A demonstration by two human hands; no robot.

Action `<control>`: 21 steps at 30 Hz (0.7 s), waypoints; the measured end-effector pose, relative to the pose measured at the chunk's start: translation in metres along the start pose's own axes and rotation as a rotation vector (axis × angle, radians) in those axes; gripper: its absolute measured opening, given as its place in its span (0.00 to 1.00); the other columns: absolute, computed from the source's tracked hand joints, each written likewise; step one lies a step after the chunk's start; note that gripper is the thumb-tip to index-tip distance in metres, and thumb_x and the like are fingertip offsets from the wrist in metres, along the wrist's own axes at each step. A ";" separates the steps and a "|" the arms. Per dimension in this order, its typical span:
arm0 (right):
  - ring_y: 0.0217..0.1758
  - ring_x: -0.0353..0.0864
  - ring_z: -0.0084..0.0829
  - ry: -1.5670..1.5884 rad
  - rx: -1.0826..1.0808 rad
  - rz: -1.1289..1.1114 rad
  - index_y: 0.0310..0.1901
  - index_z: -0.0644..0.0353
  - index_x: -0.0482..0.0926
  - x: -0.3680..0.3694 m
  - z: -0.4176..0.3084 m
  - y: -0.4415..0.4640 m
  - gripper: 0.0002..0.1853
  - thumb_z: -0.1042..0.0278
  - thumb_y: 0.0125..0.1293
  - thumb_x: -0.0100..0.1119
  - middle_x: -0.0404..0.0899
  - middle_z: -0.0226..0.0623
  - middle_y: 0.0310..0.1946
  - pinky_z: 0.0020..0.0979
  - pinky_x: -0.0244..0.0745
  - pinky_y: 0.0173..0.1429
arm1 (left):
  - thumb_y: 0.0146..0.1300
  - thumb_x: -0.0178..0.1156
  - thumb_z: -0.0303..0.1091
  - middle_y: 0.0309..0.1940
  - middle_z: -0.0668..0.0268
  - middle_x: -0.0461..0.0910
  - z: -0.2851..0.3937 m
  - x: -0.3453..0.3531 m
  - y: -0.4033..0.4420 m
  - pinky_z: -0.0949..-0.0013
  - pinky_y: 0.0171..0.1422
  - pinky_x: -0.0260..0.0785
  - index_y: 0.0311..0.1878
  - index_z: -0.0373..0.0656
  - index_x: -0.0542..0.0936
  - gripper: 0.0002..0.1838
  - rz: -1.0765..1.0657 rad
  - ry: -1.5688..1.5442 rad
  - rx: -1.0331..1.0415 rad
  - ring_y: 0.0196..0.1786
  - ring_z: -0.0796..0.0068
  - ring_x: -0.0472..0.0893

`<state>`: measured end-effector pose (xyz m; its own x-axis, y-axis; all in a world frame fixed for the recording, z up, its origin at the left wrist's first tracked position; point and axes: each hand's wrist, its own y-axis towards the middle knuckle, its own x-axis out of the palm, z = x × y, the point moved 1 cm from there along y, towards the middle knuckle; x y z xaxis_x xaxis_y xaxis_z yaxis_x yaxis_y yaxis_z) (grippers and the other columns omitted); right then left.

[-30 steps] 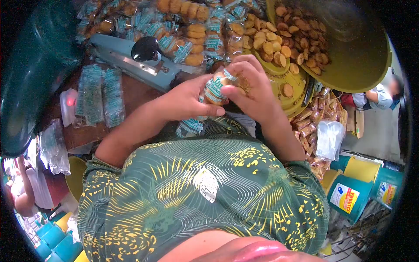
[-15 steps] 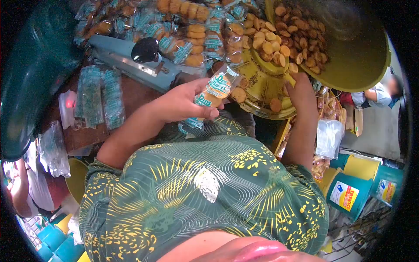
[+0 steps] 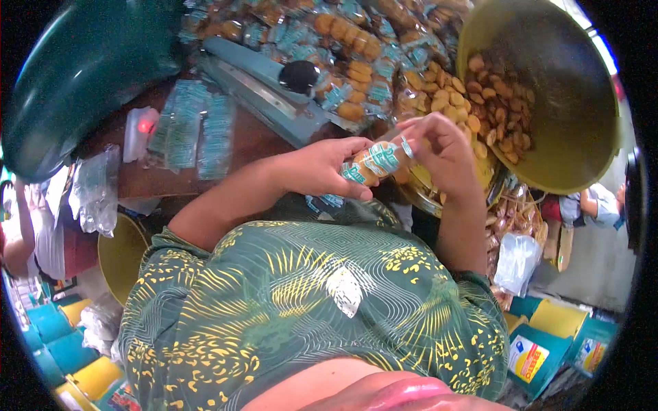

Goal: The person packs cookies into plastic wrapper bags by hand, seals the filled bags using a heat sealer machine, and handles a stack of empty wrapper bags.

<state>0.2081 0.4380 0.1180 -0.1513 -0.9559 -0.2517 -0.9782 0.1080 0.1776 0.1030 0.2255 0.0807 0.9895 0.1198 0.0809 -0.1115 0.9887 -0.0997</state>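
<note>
My left hand [image 3: 321,168] is closed around a clear, teal-printed biscuit packet [image 3: 373,164] with round golden biscuits inside. The packet tilts up to the right, its clear end towards my right hand [image 3: 447,154]. The fingers of that hand are curled and pressed at this end of the packet; whether a biscuit is also between them is hidden. Behind the right hand, loose biscuits [image 3: 449,99] are heaped on a yellow lid. More biscuits [image 3: 504,103], darker ones, lie in a large tilted yellow tub [image 3: 576,137].
A blue bag sealer [image 3: 264,89] with a black knob stands on the brown table [image 3: 257,133]. Flat printed bags [image 3: 184,130] lie left of it, filled packets [image 3: 349,34] behind. A green tub [image 3: 89,75] is at upper left. Teal buckets [image 3: 538,356] stand lower right.
My right hand has come from the loose biscuits to the packet's clear end. My left hand still holds the packet. The whole view has shifted, with the table things now further right.
</note>
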 end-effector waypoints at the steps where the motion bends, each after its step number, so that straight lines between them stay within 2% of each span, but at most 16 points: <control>1: 0.49 0.80 0.25 -0.070 -0.003 -0.098 0.48 0.64 0.77 0.008 -0.002 0.009 0.10 0.80 0.65 0.58 0.81 0.39 0.47 0.26 0.73 0.56 | 0.54 0.76 0.39 0.53 0.65 0.79 0.000 -0.001 -0.004 0.67 0.63 0.69 0.67 0.39 0.66 0.41 0.023 -0.003 0.032 0.56 0.77 0.76; 4: 0.49 0.80 0.30 -0.271 -0.114 -0.029 0.39 0.63 0.79 0.024 -0.007 0.020 0.04 0.76 0.64 0.59 0.82 0.39 0.41 0.31 0.73 0.57 | 0.53 0.76 0.43 0.53 0.62 0.76 0.000 -0.003 -0.018 0.64 0.65 0.67 0.66 0.39 0.67 0.41 0.172 0.233 0.116 0.57 0.72 0.74; 6: 0.45 0.79 0.38 -0.366 -0.355 0.047 0.37 0.64 0.78 0.033 -0.014 0.026 0.08 0.67 0.65 0.60 0.80 0.42 0.38 0.37 0.73 0.54 | 0.53 0.76 0.44 0.55 0.62 0.75 -0.013 -0.005 -0.018 0.62 0.67 0.65 0.68 0.40 0.65 0.44 0.241 0.255 0.210 0.59 0.71 0.73; 8: 0.41 0.77 0.44 -0.465 -0.610 0.126 0.37 0.64 0.78 0.051 -0.041 0.022 0.14 0.59 0.66 0.60 0.79 0.43 0.36 0.42 0.72 0.50 | 0.53 0.76 0.44 0.57 0.63 0.74 -0.019 -0.003 -0.019 0.63 0.68 0.65 0.69 0.40 0.63 0.45 0.239 0.075 0.210 0.60 0.71 0.73; 10: 0.43 0.76 0.44 -0.795 -0.657 0.123 0.39 0.67 0.77 0.060 -0.038 0.017 0.17 0.57 0.70 0.56 0.76 0.48 0.40 0.39 0.70 0.51 | 0.52 0.77 0.47 0.54 0.59 0.75 -0.030 -0.003 -0.014 0.67 0.62 0.69 0.67 0.37 0.64 0.46 0.266 0.050 0.345 0.55 0.72 0.75; 12: 0.38 0.75 0.43 -0.715 -0.570 0.156 0.39 0.67 0.75 0.062 -0.019 0.015 0.16 0.58 0.71 0.57 0.75 0.47 0.37 0.38 0.71 0.47 | 0.53 0.76 0.42 0.54 0.59 0.75 -0.024 -0.002 -0.017 0.66 0.53 0.75 0.67 0.38 0.63 0.43 0.305 0.229 0.371 0.53 0.72 0.77; 15: 0.35 0.74 0.38 -0.722 -0.158 0.028 0.41 0.66 0.73 0.069 -0.024 0.013 0.14 0.60 0.70 0.59 0.75 0.43 0.34 0.35 0.72 0.42 | 0.50 0.78 0.42 0.57 0.62 0.74 -0.008 0.011 -0.030 0.62 0.63 0.69 0.67 0.42 0.64 0.44 0.170 -0.333 0.091 0.61 0.70 0.72; 18: 0.33 0.73 0.30 -0.768 -0.222 0.052 0.43 0.65 0.71 0.073 -0.011 0.013 0.13 0.63 0.71 0.59 0.75 0.39 0.32 0.32 0.71 0.39 | 0.49 0.78 0.48 0.56 0.59 0.75 -0.035 0.003 -0.016 0.60 0.62 0.70 0.65 0.41 0.65 0.46 0.144 -0.154 0.194 0.59 0.65 0.75; 19: 0.37 0.73 0.26 -0.567 -0.273 0.054 0.51 0.65 0.72 0.072 -0.011 0.013 0.14 0.65 0.70 0.59 0.76 0.36 0.35 0.30 0.72 0.42 | 0.48 0.78 0.52 0.55 0.58 0.76 -0.036 0.002 -0.014 0.59 0.61 0.71 0.66 0.40 0.64 0.47 0.172 -0.081 0.244 0.57 0.63 0.76; 21: 0.39 0.74 0.26 -0.436 -0.282 -0.020 0.58 0.64 0.71 0.079 -0.023 0.010 0.19 0.66 0.69 0.59 0.76 0.35 0.37 0.29 0.72 0.45 | 0.46 0.77 0.56 0.53 0.57 0.77 -0.030 0.003 -0.018 0.57 0.60 0.71 0.66 0.39 0.64 0.50 0.239 0.073 0.278 0.54 0.59 0.78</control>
<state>0.1898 0.3570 0.1218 -0.2375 -0.7477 -0.6200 -0.9139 -0.0443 0.4035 0.1104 0.2054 0.0532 0.9355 0.3531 0.0158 -0.3506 0.9215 0.1670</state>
